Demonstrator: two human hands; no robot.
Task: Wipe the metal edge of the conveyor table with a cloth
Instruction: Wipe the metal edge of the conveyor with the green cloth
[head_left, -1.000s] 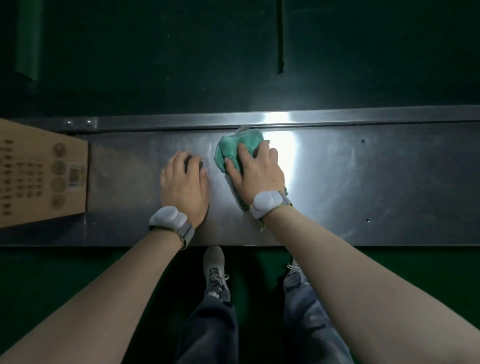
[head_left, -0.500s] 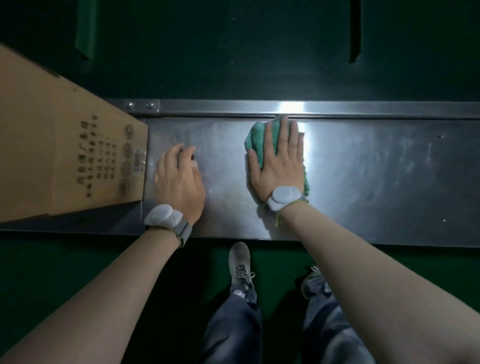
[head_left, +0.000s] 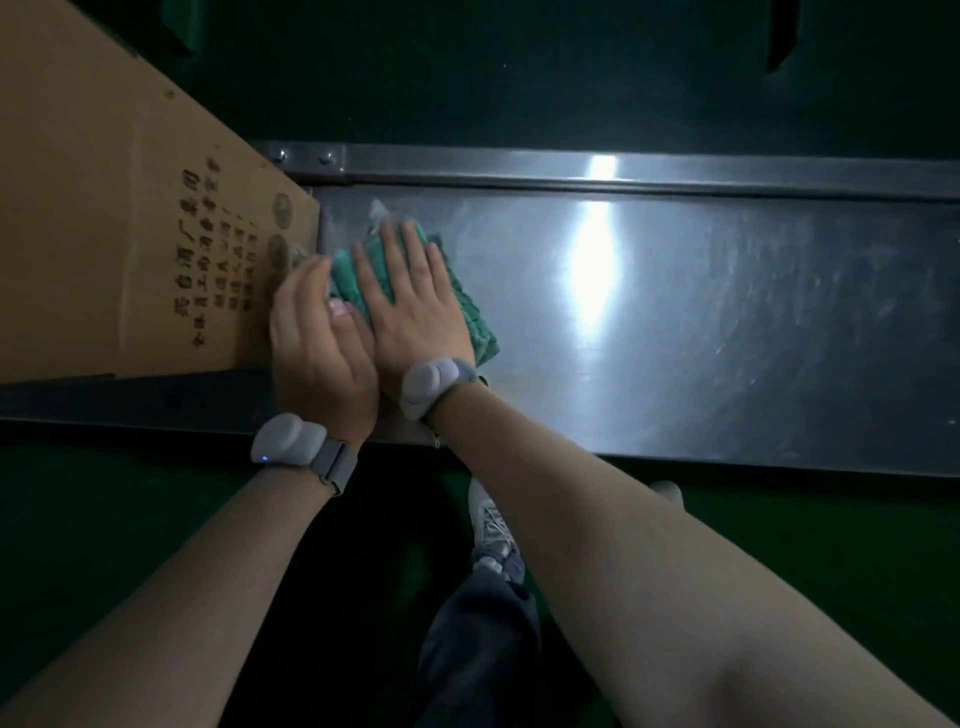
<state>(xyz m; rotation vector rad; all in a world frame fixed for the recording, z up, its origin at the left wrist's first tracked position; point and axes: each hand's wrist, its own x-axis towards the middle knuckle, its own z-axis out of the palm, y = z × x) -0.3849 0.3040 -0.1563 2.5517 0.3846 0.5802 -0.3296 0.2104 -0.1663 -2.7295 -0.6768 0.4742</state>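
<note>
The metal edge (head_left: 701, 332) of the conveyor table runs left to right as a shiny steel strip with a bright glare patch. A green cloth (head_left: 470, 312) lies flat on it near the left. My right hand (head_left: 415, 317) presses flat on the cloth with fingers spread, pointing away from me. My left hand (head_left: 317, 343) rests flat on the steel just left of it, touching the right hand and the cloth's left side, fingertips at the cardboard box. Both wrists wear grey bands.
A large brown cardboard box (head_left: 130, 234) with printed characters sits on the strip at the left, right against my left hand. A raised steel rail (head_left: 571, 166) borders the far side, with dark green belt beyond. My shoe (head_left: 491, 525) stands on the green floor below.
My right hand has slid the cloth leftward along the steel, up to my left hand and the box. The view has shifted left, bringing the box closer.
</note>
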